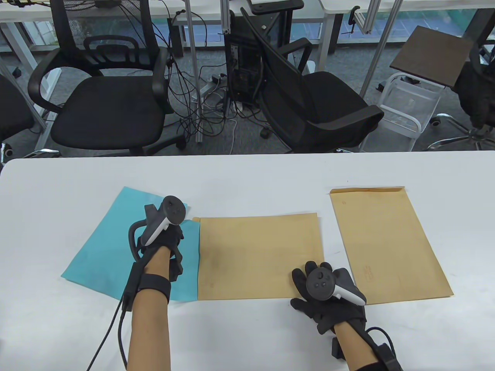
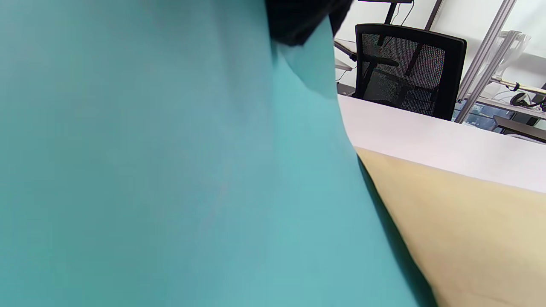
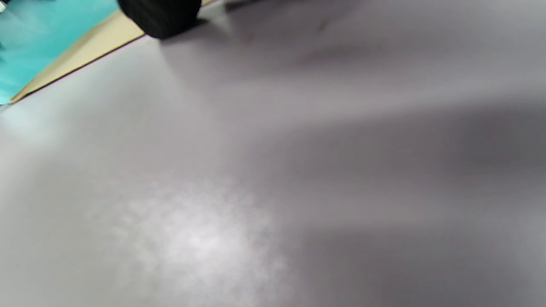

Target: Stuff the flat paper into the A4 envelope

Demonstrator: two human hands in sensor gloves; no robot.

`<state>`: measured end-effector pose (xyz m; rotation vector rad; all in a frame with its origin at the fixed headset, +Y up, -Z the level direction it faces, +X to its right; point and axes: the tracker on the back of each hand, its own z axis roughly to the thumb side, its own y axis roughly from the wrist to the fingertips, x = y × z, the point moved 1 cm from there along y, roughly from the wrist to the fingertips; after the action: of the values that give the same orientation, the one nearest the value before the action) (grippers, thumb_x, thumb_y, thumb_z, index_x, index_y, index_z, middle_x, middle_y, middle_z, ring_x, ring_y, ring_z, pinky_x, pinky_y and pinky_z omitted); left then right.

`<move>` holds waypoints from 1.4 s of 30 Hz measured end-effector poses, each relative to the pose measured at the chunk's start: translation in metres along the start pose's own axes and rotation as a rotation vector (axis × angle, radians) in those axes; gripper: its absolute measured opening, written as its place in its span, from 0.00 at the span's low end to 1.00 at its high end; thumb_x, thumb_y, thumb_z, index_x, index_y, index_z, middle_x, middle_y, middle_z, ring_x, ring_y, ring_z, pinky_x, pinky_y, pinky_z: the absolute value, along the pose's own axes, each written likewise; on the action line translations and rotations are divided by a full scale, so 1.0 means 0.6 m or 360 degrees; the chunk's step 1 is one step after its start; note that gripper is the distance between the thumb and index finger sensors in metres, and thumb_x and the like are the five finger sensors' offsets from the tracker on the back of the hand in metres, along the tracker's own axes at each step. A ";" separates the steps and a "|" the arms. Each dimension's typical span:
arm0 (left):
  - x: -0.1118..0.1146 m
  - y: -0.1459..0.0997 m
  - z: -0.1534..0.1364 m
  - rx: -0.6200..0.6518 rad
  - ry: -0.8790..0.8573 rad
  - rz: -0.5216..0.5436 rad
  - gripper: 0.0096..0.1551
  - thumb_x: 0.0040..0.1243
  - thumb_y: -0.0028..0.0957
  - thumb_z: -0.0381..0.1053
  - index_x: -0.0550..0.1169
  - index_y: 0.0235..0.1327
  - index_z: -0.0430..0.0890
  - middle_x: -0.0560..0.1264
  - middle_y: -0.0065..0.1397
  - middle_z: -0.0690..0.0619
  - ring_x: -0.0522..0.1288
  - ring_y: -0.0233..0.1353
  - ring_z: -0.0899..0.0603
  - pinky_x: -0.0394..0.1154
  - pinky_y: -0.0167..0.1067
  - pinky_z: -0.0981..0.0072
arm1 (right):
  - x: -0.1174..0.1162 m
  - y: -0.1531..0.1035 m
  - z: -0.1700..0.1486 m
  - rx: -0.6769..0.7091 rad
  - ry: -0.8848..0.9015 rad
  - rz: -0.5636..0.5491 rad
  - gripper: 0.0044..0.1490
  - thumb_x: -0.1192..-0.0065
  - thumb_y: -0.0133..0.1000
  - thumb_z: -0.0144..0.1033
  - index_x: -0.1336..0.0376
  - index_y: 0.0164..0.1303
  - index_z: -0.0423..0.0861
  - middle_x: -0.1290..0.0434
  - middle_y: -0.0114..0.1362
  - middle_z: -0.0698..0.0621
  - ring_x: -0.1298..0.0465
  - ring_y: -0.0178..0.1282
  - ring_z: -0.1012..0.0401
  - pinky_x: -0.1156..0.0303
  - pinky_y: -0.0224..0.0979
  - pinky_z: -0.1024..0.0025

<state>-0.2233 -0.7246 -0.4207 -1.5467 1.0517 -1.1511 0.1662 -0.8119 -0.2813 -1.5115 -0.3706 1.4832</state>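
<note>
A teal paper sheet (image 1: 116,247) lies on the white table (image 1: 247,174) at the left. Its right part meets the left, open end of a brown A4 envelope (image 1: 259,259) in the middle; I cannot tell how far it reaches inside. My left hand (image 1: 172,237) is on the sheet's right part, and in the left wrist view a gloved finger (image 2: 298,21) holds the sheet (image 2: 170,170) where its edge curls up beside the envelope (image 2: 469,234). My right hand (image 1: 325,293) rests with fingers spread at the envelope's near right corner. One fingertip (image 3: 162,15) shows beside the envelope edge (image 3: 94,47).
A second brown envelope (image 1: 386,243) lies flat at the right, just beyond my right hand. Black office chairs (image 1: 104,104) stand behind the table's far edge. A cable (image 1: 112,328) runs from my left wrist off the near edge.
</note>
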 end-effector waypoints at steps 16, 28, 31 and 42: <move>-0.003 -0.006 0.006 0.0017 -0.0015 -0.0027 0.39 0.62 0.51 0.45 0.63 0.76 0.43 0.71 0.72 0.40 0.86 0.48 0.47 0.80 0.57 0.53 | 0.002 0.000 -0.002 -0.0004 0.0038 0.0020 0.49 0.53 0.67 0.49 0.74 0.85 0.48 0.82 0.81 0.40 0.85 0.74 0.33 0.84 0.63 0.24; -0.007 -0.052 -0.031 -0.0064 -0.0146 -0.0189 0.45 0.64 0.50 0.46 0.58 0.78 0.36 0.75 0.67 0.39 0.87 0.51 0.42 0.79 0.57 0.48 | 0.002 0.000 -0.004 -0.0003 0.0048 0.0020 0.49 0.53 0.67 0.49 0.74 0.85 0.48 0.83 0.81 0.41 0.85 0.74 0.34 0.85 0.63 0.24; 0.006 -0.066 -0.038 -0.0075 -0.0230 -0.0245 0.44 0.64 0.50 0.45 0.59 0.77 0.36 0.77 0.65 0.39 0.87 0.50 0.42 0.79 0.56 0.48 | 0.002 0.001 -0.004 -0.0001 0.0049 0.0019 0.49 0.53 0.67 0.49 0.74 0.85 0.48 0.83 0.81 0.41 0.85 0.74 0.34 0.85 0.63 0.24; 0.025 -0.082 -0.033 -0.0043 -0.0290 -0.0062 0.38 0.62 0.50 0.40 0.65 0.75 0.38 0.80 0.59 0.41 0.87 0.45 0.44 0.80 0.54 0.49 | 0.003 0.001 -0.005 0.0015 0.0069 0.0031 0.49 0.52 0.67 0.48 0.73 0.85 0.49 0.83 0.81 0.41 0.86 0.74 0.34 0.86 0.62 0.24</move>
<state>-0.2342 -0.7315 -0.3670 -1.6658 0.9226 -1.0046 0.1690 -0.8121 -0.2831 -1.5412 -0.3233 1.4627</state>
